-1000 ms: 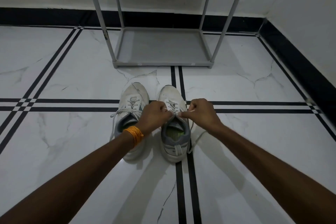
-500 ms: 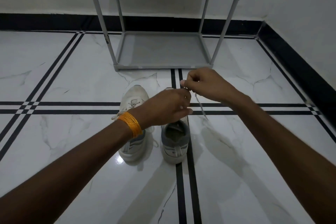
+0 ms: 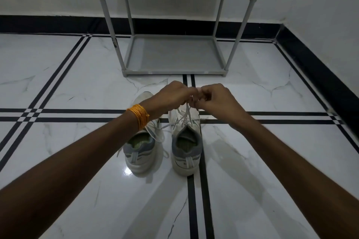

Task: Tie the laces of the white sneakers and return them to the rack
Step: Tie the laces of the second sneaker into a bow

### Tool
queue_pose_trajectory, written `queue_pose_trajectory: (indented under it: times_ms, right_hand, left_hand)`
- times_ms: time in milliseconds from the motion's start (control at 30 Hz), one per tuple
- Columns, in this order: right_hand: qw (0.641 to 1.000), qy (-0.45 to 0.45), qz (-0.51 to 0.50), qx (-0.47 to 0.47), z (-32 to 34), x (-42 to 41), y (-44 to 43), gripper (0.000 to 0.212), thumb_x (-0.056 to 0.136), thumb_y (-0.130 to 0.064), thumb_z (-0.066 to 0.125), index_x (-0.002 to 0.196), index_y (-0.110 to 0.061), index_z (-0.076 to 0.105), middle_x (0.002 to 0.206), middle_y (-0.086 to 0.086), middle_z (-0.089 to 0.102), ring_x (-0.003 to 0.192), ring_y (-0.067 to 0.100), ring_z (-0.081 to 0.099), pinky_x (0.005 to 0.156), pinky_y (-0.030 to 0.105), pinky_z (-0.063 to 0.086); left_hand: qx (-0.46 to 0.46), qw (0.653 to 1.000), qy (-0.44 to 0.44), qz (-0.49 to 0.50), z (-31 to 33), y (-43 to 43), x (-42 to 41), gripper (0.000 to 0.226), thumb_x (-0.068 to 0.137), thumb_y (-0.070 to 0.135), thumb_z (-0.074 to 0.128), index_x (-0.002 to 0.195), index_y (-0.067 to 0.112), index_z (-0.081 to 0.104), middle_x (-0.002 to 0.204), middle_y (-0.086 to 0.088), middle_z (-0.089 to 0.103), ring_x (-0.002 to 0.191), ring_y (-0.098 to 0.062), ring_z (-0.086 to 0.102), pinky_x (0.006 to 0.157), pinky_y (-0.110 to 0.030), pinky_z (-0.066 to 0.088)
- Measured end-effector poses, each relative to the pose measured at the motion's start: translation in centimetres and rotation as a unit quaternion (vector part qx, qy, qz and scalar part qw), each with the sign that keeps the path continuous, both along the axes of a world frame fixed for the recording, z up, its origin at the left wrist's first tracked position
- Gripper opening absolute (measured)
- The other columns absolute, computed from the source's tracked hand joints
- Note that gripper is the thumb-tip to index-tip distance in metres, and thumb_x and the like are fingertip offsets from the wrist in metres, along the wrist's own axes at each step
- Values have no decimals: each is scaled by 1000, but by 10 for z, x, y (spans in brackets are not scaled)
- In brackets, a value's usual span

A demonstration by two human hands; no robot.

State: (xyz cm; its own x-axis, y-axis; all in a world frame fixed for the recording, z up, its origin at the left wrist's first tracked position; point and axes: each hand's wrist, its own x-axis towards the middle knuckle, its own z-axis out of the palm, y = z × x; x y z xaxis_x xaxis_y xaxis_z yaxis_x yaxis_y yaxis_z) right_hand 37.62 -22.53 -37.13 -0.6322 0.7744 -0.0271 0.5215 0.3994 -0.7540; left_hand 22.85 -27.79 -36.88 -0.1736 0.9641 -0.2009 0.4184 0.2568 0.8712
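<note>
Two white sneakers with grey heels stand side by side on the floor, toes pointing at the rack. The right sneaker [image 3: 186, 149] has its white laces [image 3: 186, 115] pulled up taut from the eyelets. My left hand [image 3: 172, 96] and my right hand [image 3: 215, 101] meet above its toe, fingers pinched on the lace ends. The left sneaker [image 3: 139, 151] lies partly under my left wrist, its laces loose and trailing to the side. An orange band wraps my left wrist.
A grey shoe rack [image 3: 174, 72] stands just beyond the sneakers, its bottom shelf bare and a second shelf above. White marble floor with black stripes spreads around. A black skirting and white wall close in on the right [image 3: 318, 75].
Both hands rose from the right sneaker's tongue with the laces, the right one swinging far forward. Now they have come together above the toe, laces drawn taut between them.
</note>
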Motion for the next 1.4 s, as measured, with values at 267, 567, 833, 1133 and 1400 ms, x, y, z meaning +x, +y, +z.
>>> queue_pose_trajectory:
  times_ms: [267, 567, 833, 1133, 1400]
  right_hand:
    - [953, 128, -56, -270, 10, -1, 2, 19, 79, -17, 53, 61, -14, 51, 58, -1, 37, 57, 15, 29, 48, 24, 27]
    - [870, 316, 19, -378, 63, -11, 6, 24, 95, -18, 49, 72, -11, 53, 70, 2, 54, 59, 12, 52, 51, 20, 41]
    - [742, 466, -146, -460, 29, -11, 34, 14, 92, 1, 55, 99, 8, 65, 90, 18, 70, 80, 22, 73, 67, 21, 60]
    - [833, 247, -216, -445, -22, -5, 32, 24, 88, -8, 61, 112, -1, 60, 113, 21, 63, 101, 31, 65, 81, 32, 57]
    - [958, 127, -46, -253, 3, -4, -6, 31, 90, -37, 64, 102, -8, 60, 87, 11, 72, 74, 22, 73, 50, 24, 51]
  left_hand:
    - [-41, 988, -150, -9, -5, -8, -15, 14, 86, 25, 49, 82, 13, 55, 57, 6, 36, 49, -11, 27, 45, -23, 26]
    - [55, 990, 108, -72, -23, -3, 9, 49, 71, 7, 76, 110, 15, 47, 91, -2, 54, 75, -14, 52, 61, -22, 44]
    - [261, 907, 332, 14, -33, -6, 12, 35, 87, 10, 64, 114, 9, 43, 76, -10, 65, 59, -28, 61, 52, -33, 52]
    - [152, 966, 204, 38, -36, -11, 5, 30, 85, 19, 62, 56, 12, 61, 47, 6, 52, 43, -7, 44, 50, -20, 36]
    - [-32, 982, -175, 58, -22, -7, -2, 39, 94, 41, 44, 75, 12, 62, 59, 1, 41, 49, -10, 31, 44, -19, 30]
